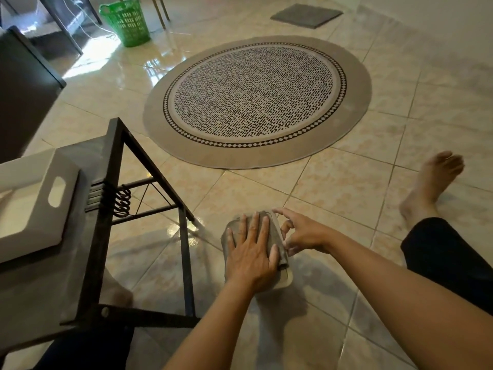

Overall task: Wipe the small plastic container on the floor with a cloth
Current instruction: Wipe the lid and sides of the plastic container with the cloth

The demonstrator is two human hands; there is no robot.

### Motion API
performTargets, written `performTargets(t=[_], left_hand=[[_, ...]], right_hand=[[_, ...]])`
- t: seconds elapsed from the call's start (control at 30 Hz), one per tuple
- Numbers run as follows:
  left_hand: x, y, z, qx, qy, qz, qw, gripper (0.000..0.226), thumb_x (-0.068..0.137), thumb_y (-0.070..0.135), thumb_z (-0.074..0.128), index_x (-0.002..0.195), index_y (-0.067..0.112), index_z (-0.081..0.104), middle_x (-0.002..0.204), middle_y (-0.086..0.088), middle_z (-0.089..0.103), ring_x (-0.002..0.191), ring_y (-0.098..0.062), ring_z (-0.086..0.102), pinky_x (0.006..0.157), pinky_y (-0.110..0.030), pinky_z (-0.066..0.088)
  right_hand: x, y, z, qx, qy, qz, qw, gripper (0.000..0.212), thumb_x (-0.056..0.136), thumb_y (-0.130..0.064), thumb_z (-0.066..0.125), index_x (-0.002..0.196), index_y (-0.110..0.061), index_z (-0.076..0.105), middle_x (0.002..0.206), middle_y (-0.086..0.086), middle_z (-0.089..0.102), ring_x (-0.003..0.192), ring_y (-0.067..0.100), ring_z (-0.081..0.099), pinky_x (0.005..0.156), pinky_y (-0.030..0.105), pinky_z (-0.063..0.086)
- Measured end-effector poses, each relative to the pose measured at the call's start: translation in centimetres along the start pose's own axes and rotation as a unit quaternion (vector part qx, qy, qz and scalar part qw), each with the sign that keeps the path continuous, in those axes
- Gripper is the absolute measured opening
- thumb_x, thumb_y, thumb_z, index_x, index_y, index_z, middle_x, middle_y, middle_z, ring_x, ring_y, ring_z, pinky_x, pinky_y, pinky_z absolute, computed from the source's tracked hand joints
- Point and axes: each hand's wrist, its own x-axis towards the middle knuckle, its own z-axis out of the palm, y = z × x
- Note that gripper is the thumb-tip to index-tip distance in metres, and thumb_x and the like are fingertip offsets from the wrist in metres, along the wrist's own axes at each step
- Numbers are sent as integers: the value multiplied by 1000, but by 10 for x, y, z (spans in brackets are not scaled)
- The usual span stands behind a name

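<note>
Both hands spread — left hand (252, 252) flattens cloth (272, 236), container (286, 279) mostly hidden — stool (149, 166) beside.

A round rug (257, 102) with a speckled black-and-white centre and beige border lies on the glossy tiled floor (346, 188). Behind it stand a green plastic basket (125, 21) and a grey mat (306, 15) (well apart from each other). At left, a black metal-framed table (149, 166) carries a white tray (34, 204).
</note>
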Motion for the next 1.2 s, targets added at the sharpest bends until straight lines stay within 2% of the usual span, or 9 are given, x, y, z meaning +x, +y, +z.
performTargets(t=[0.13, 0.27, 0.37, 0.5, 0.67, 0.8, 0.97, 1.1, 1.2], left_hand=[[14, 2, -6, 17, 0, 36, 999, 68, 98, 53, 13, 155, 26, -15, 162, 1, -24, 144, -21, -31, 118, -50, -16], [18, -11, -11, 5, 3, 0, 1000, 68, 98, 55, 13, 154, 30, -17, 161, 2, -26, 145, -23, -30, 119, -50, -14], [6, -4, -2, 1, 4, 9, 1000, 68, 97, 56, 9, 152, 31, -20, 159, 4, -30, 143, -20, -35, 117, -48, -17], [18, -3, -7, 13, 6, 18, 1000, 65, 100, 53, 14, 154, 30, -14, 162, 3, -25, 144, -21, -32, 118, -48, -15], [6, -2, 0, -7, 16, -6, 1000, 65, 98, 53, 9, 153, 31, -19, 160, 4, -30, 143, -19, -35, 116, -47, -19], [19, -1, 0, 4, 15, -2, 1000, 64, 98, 52, 11, 153, 32, -16, 161, 4, -27, 144, -20, -33, 117, -48, -17], [15, -14, -2, -21, 27, -70, 997, 66, 99, 52, 12, 152, 31, -21, 161, 2, -27, 144, -22, -32, 117, -47, -17], [8, 4, 5, -8, 13, -45, 999, 66, 97, 51, 8, 151, 29, -22, 160, 2, -28, 145, -24, -31, 118, -51, -14], [24, -1, -4, -10, 10, -28, 1000, 63, 100, 48, 13, 150, 30, -21, 161, 2, -24, 145, -23, -29, 119, -49, -13]], right_hand=[[-1, -2, -2, 12, -7, 4, 1000, 98, 77, 24, 57, 154, -28, 26, 98, 16, 54, 85, 26, 65, 76, 48, 63], [-1, -3, -1, 12, -7, 1, 1000, 98, 77, 22, 61, 155, -27, 25, 98, 16, 53, 88, 26, 64, 77, 49, 63], [1, -4, -1, 15, -13, 0, 1000, 98, 77, 24, 59, 154, -27, 27, 99, 16, 53, 86, 26, 65, 77, 48, 63], [2, -4, -5, 24, -24, 7, 999, 98, 78, 25, 56, 154, -29, 26, 99, 15, 55, 84, 24, 66, 75, 44, 63], [11, -11, -6, 11, -28, 8, 1000, 92, 78, 23, 58, 151, -26, 32, 99, 14, 57, 84, 24, 67, 75, 42, 64], [17, -10, -8, 16, -35, 11, 999, 90, 78, 23, 57, 149, -27, 34, 98, 15, 58, 86, 23, 68, 70, 38, 64], [17, -5, -6, 23, -15, 11, 1000, 89, 79, 18, 65, 151, -24, 34, 88, 10, 58, 78, 18, 67, 65, 31, 62], [18, -8, -6, 23, -25, 11, 999, 87, 79, 23, 58, 149, -24, 37, 89, 13, 59, 78, 19, 68, 69, 36, 62], [16, -8, -5, 24, -21, 9, 999, 87, 79, 24, 57, 150, -23, 36, 91, 14, 60, 82, 21, 69, 71, 38, 63]])
